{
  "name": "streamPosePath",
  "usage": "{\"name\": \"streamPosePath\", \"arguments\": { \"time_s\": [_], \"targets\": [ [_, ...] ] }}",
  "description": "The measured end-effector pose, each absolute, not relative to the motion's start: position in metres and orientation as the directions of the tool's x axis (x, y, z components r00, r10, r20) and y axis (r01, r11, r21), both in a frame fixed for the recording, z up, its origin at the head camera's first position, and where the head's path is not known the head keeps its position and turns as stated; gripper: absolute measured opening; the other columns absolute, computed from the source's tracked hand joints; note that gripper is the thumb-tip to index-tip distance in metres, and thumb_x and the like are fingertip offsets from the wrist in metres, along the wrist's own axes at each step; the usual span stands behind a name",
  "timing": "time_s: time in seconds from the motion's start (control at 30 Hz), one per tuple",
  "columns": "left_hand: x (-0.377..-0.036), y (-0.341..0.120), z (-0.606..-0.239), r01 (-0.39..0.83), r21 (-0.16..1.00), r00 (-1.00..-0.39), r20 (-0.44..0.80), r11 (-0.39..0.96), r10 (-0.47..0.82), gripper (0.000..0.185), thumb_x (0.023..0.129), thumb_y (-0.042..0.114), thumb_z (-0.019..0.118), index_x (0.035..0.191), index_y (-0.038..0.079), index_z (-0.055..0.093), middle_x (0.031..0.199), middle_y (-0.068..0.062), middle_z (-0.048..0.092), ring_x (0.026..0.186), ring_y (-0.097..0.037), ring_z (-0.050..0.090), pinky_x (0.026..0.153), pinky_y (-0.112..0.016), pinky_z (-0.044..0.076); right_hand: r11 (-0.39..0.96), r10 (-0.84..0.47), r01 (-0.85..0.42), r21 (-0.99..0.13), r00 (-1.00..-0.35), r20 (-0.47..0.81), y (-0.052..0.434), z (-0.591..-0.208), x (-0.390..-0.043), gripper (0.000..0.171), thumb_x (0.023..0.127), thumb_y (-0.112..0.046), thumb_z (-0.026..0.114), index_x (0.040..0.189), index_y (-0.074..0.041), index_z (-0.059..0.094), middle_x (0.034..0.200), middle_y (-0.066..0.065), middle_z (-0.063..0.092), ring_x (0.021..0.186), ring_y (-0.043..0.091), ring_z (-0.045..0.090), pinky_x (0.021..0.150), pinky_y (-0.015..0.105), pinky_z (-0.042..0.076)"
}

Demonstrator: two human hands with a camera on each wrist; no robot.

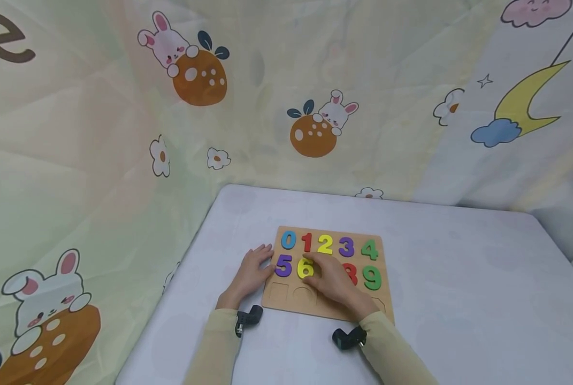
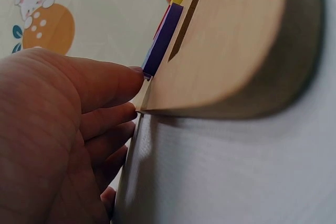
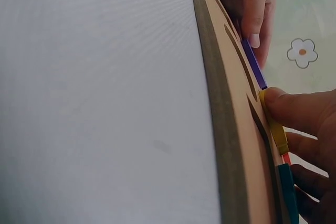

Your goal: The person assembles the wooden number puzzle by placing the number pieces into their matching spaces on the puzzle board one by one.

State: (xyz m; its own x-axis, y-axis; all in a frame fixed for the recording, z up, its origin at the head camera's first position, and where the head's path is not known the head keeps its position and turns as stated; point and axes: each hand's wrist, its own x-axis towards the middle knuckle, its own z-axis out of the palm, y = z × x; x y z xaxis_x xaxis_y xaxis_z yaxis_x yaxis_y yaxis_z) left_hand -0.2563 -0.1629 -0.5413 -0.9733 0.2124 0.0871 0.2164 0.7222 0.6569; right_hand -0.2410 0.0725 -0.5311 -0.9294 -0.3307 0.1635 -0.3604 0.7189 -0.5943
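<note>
Cartoon rabbits, flowers and a crescent moon cover the cloth hung behind and beside our pale table [image 1: 459,278], which carries one wooden number board [image 1: 327,275] at its centre.

Our left hand [image 1: 251,272] sits at the board's nine o'clock edge. Its fingers [image 2: 105,85] lie fairly straight and close together, their tips touching the board's side just beside the purple 5 [image 1: 283,266]; we judge this as bracing, so that the board does not slide while the other hand works.

Our right hand [image 1: 333,279] lies across the lower rows of the board, hiding the piece between the yellow 6 [image 1: 305,267] and the red 8 [image 1: 351,274]. The thumb and fingers [image 3: 299,111] are bent and bear on the yellow 6; in the right wrist view the thumb tip presses its edge. Whether the piece is fully seated in its recess or slightly raised, we cannot tell.

At twelve o'clock on the board the top row holds the blue 0 [image 1: 288,240], red 1 [image 1: 307,242], yellow 2 [image 1: 325,244], purple 3 [image 1: 346,246] and green 4 [image 1: 369,249], with the green 9 [image 1: 372,278] at three o'clock. Along the six o'clock edge, empty shape recesses [image 1: 280,293] show.
</note>
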Motion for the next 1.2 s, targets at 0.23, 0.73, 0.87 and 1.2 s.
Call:
{"name": "streamPosePath", "arguments": {
  "time_s": [0.23,0.73,0.87,1.2],
  "targets": [
    [-0.256,-0.162,-0.541,0.225,0.651,-0.971,0.092,0.725,0.219,0.046,0.087,0.024,0.059,0.129,0.008,0.050,0.140,-0.001,0.041,0.134,-0.017,0.026,0.113,-0.038,0.008,0.712,-0.333,-0.368,-0.598,-0.927,0.173,0.073,-0.530,-0.239,0.058,0.072,-0.027,0.076,0.125,-0.019,0.054,0.123,-0.005,0.055,0.117,0.016,0.048,0.096,0.037,0.043],
    [-0.254,-0.165,-0.543,0.201,0.658,-0.976,0.074,0.726,0.203,0.046,0.087,0.025,0.058,0.130,0.010,0.050,0.140,0.001,0.040,0.134,-0.017,0.025,0.113,-0.037,0.008,0.724,-0.243,-0.310,-0.616,-0.951,0.192,0.098,-0.520,-0.229,0.047,0.081,-0.032,0.067,0.125,-0.024,0.053,0.123,-0.011,0.051,0.111,0.011,0.050,0.089,0.036,0.048],
    [-0.256,-0.170,-0.543,0.196,0.654,-0.978,0.075,0.731,0.195,0.045,0.087,0.026,0.058,0.129,0.012,0.051,0.140,0.001,0.040,0.134,-0.017,0.026,0.113,-0.037,0.009,0.736,-0.223,-0.283,-0.615,-0.959,0.174,0.122,-0.506,-0.229,0.049,0.082,-0.029,0.067,0.127,-0.021,0.050,0.126,-0.005,0.050,0.109,0.018,0.050,0.087,0.041,0.049],
    [-0.272,-0.183,-0.523,0.101,0.608,-0.979,-0.080,0.787,0.188,0.034,0.088,0.030,0.057,0.120,0.017,0.059,0.132,0.003,0.050,0.125,-0.019,0.040,0.105,-0.040,0.032,0.783,-0.200,-0.290,-0.550,-0.955,0.218,0.185,-0.489,-0.235,0.048,0.082,-0.025,0.067,0.126,-0.014,0.051,0.128,0.006,0.051,0.122,0.029,0.042,0.095,0.051,0.041]
  ]
}}
